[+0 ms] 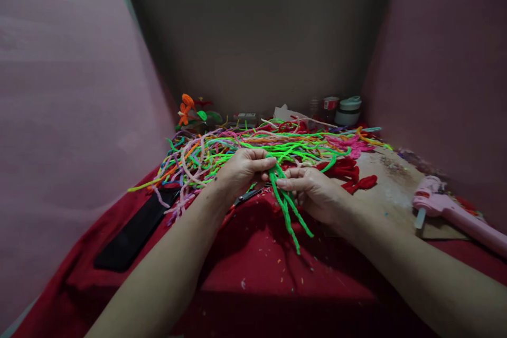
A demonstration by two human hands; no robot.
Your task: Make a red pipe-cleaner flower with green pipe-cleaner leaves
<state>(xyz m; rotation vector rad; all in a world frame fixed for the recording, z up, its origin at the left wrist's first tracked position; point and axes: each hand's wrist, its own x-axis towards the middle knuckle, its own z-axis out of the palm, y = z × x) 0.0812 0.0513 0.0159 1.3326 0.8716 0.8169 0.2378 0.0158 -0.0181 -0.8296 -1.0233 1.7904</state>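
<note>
Bright green pipe cleaners [284, 202] hang between my two hands, with two loose ends pointing down toward me. My left hand [246, 168] pinches them near the top, thumb against fingers. Just below and to the right, my right hand [309, 189] pinches the same strands, its fingertips partly behind them. Under my left hand lies a pair of scissors [246, 196], mostly hidden, with part of the dark blade and a red handle showing. Behind both hands spreads a big tangled pile of many-coloured pipe cleaners [222, 149].
A black phone-like slab [132, 232] lies at left on the red cloth [261, 269]. At right a pink glue gun [443, 203] rests on a tan board [390, 195]. Red looped shapes [358, 179] lie nearby. Orange flower shapes [186, 108] and a lidded jar [348, 111] stand behind.
</note>
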